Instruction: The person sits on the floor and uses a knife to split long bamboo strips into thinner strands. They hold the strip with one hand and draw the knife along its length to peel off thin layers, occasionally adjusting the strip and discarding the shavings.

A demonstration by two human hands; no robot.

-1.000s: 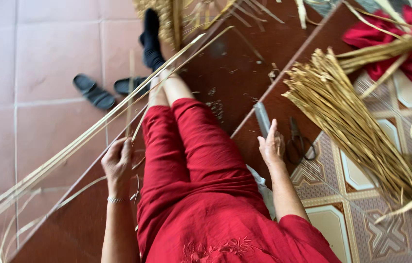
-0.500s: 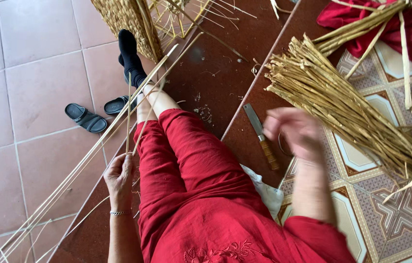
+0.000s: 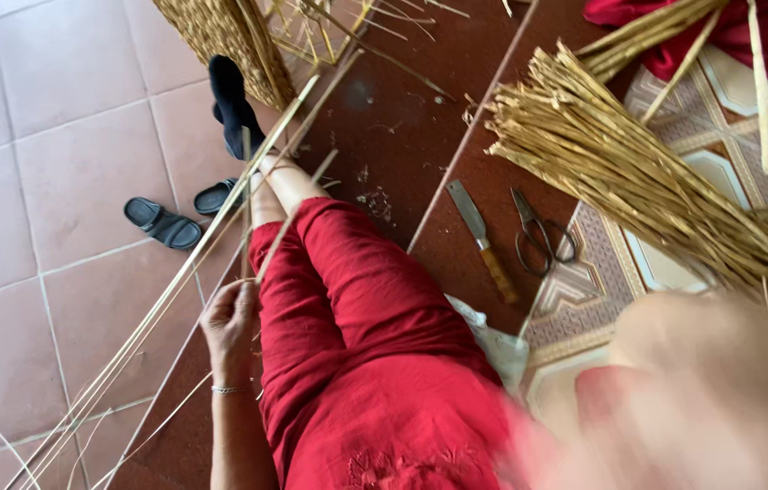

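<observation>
Left hand, fingers pinched on long cane strips, holds them beside the left thigh, over the brown mat's left edge. Strips look light, springy, slippery; grip mid-length. Right hand blurred; finger state cannot be told.

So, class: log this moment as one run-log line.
left hand: holds reed strands | right hand: blurred, grip unclear | knife, scissors: on floor

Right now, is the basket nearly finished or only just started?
Partly done: the woven basket already has a wall, with loose ends sticking out. In hand: the left hand holds long strips. Left: a big bundle of straw lies unused. The right hand is blurred.
</observation>
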